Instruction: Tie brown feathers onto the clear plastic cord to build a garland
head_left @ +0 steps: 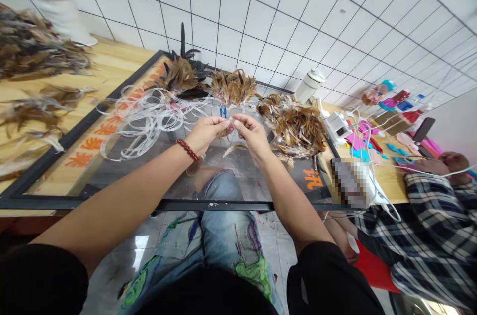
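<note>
My left hand [207, 132], with a beaded bracelet on the wrist, and my right hand [252, 132] meet over the glass panel, fingertips pinched together. A brownish feather tip [224, 132] shows at the left fingers; whatever the right fingertips pinch is too small to make out. Just beyond the hands stands a blue clip [222, 112], in front of a brown feather bunch [234, 85]. A pale feather [234, 148] is below the hands. Left of them lies a loose tangle of clear white strip [145, 116], and on the right a large feather heap [294, 123].
A black-framed glass panel [208, 204] covers the wooden table. More feathers [37, 46] lie far left by a white spool [55, 12]. At the right are a white bottle [310, 84], cables, coloured scraps and a co-worker in a plaid sleeve [428, 200]. A tiled wall rises behind.
</note>
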### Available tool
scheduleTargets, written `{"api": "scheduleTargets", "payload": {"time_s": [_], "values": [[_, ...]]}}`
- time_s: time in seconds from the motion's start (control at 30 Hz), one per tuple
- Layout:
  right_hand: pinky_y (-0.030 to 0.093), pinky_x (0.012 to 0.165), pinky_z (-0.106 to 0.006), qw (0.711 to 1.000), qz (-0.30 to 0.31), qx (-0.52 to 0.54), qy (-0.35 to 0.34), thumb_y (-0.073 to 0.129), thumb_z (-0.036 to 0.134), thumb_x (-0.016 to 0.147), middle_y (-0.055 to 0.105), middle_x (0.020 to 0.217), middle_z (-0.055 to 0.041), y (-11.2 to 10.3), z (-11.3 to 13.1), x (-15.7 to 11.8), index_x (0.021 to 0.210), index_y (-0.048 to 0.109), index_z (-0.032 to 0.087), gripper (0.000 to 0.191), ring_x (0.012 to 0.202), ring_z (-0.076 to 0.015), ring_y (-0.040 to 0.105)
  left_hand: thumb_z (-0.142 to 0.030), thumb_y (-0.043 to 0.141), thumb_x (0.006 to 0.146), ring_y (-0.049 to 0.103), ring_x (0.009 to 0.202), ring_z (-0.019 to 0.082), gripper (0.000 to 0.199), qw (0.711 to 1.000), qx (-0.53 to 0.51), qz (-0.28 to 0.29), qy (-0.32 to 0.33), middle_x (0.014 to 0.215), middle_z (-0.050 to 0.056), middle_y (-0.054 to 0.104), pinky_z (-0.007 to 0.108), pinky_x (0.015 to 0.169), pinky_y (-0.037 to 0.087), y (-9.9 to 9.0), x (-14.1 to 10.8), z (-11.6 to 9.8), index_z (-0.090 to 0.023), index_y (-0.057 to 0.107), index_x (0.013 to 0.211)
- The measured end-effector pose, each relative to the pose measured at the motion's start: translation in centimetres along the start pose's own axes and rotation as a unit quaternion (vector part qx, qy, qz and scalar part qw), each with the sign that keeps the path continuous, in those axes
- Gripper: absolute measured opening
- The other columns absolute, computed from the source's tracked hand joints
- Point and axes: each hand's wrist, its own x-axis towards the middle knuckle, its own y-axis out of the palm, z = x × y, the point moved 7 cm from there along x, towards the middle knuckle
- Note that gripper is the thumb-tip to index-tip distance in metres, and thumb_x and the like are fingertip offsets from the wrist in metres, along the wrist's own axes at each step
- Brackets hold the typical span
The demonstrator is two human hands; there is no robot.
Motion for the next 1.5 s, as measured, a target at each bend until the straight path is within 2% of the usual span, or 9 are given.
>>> {"api": "scheduleTargets", "payload": {"time_s": [0.27,0.4,0.6,0.73,0.87,1.0,1.2,1.37,1.5], "values": [[0.038,0.057,-0.022,0.999,0.004,-0.017,-0.04,0.072,0.047,0.065,0.056,0.06,0.0049,-0.3,0.3,0.1,0.071,0.065,0.02,0.029,0.055,-0.0073,0.044,-0.03,0.079,0.063,0.06,0.063,0.012,0.023,0.993,0.0,0.105,-0.059,0.067,0.006,0.066,0.028,0.068,0.048,1.6,-0.6,0.7,-0.011,0.069,0.07],[0.036,0.055,-0.022,0.998,-0.027,-0.021,-0.048,0.074,0.048,0.06,0.054,0.059,0.0046,-0.7,0.1,0.4,0.069,0.065,0.019,0.032,0.054,-0.0074,0.041,-0.026,0.079,0.063,0.057,0.058,0.012,0.019,0.997,0.028,0.054,-0.053,0.06,0.005,0.062,0.027,0.064,0.047,0.8,-0.5,0.5,-0.011,0.067,0.065],[0.035,0.056,-0.023,0.988,-0.133,-0.048,-0.064,0.071,0.047,0.065,0.047,0.054,0.0063,-4.3,0.5,1.2,0.07,0.064,0.019,0.029,0.054,-0.0083,0.041,-0.019,0.076,0.065,0.057,0.055,0.012,0.015,0.998,0.006,-0.01,-0.058,0.057,0.004,0.06,0.027,0.061,0.046,-0.2,-0.3,0.2,-0.01,0.064,0.064],[0.04,0.065,-0.026,0.981,0.031,-0.175,-0.076,0.076,0.036,0.061,0.06,0.067,0.002,-3.0,1.9,0.8,0.067,0.068,0.018,0.021,0.064,-0.0108,0.05,-0.016,0.075,0.066,0.057,0.056,0.011,0.012,0.998,-0.018,-0.027,-0.055,0.06,0.004,0.061,0.027,0.063,0.047,-0.3,-0.3,0.0,-0.009,0.065,0.069],[0.041,0.072,-0.026,0.92,0.239,-0.301,-0.08,0.078,0.023,0.061,0.061,0.075,0.001,0.0,1.7,-0.9,0.078,0.072,0.018,0.018,0.071,-0.0111,0.052,-0.014,0.073,0.067,0.058,0.058,0.01,0.01,0.996,-0.046,-0.058,-0.048,0.06,0.003,0.061,0.026,0.064,0.048,-0.8,-0.2,0.0,-0.009,0.065,0.072],[0.039,0.076,-0.026,0.885,0.27,-0.369,-0.087,0.068,0.015,0.069,0.059,0.072,0.0006,1.1,0.8,-1.4,0.069,0.068,0.016,0.001,0.073,-0.0114,0.052,-0.014,0.073,0.066,0.058,0.057,0.01,0.011,0.995,-0.053,-0.069,-0.043,0.059,0.003,0.061,0.026,0.065,0.049,-1.0,-0.1,0.1,-0.008,0.066,0.071],[0.027,0.049,-0.02,0.989,0.128,-0.068,0.011,0.063,0.037,0.076,0.043,0.053,0.0078,0.9,0.5,-0.7,0.073,0.054,0.018,0.022,0.046,-0.0063,0.032,-0.022,0.081,0.058,0.058,0.06,0.01,0.022,0.997,-0.052,-0.058,-0.013,0.062,0.003,0.064,0.025,0.065,0.048,-0.6,0.0,-0.1,-0.01,0.068,0.071],[0.032,0.049,-0.019,0.977,0.139,0.087,0.135,0.067,0.036,0.075,0.043,0.051,0.0072,2.4,-1.1,-1.3,0.066,0.05,0.017,0.027,0.046,-0.0054,0.035,-0.023,0.085,0.052,0.057,0.061,0.01,0.025,0.998,-0.055,-0.033,-0.001,0.064,0.003,0.065,0.025,0.065,0.047,0.2,-0.3,-0.6,-0.011,0.07,0.068],[0.039,0.053,-0.018,0.945,0.132,0.186,0.234,0.06,0.023,0.08,0.049,0.061,0.005,2.6,-1.9,-1.6,0.075,0.051,0.017,0.013,0.051,-0.0054,0.043,-0.024,0.084,0.055,0.057,0.061,0.01,0.023,0.999,-0.045,0.01,0.008,0.065,0.003,0.065,0.026,0.065,0.046,0.8,-0.5,-0.8,-0.012,0.071,0.07]]}}
